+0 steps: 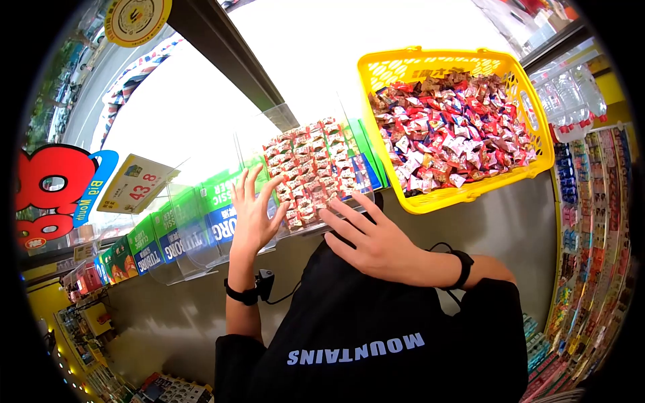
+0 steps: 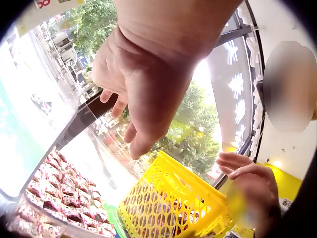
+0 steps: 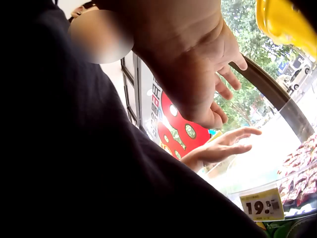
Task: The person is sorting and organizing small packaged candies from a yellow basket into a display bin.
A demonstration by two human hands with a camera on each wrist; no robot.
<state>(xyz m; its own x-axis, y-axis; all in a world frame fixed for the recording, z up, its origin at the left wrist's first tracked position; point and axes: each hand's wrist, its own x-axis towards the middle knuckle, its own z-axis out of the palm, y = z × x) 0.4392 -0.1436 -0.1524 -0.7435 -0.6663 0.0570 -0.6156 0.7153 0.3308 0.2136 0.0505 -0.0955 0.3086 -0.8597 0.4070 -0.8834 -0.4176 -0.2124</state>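
Head view: left hand (image 1: 252,211), right hand (image 1: 376,243) splayed at candy bin (image 1: 272,124); it points away.

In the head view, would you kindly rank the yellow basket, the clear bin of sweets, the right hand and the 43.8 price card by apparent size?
Largest: yellow basket.
Next: clear bin of sweets and right hand, about alike; the hand is nearer the camera, so unranked.
Smallest: price card.
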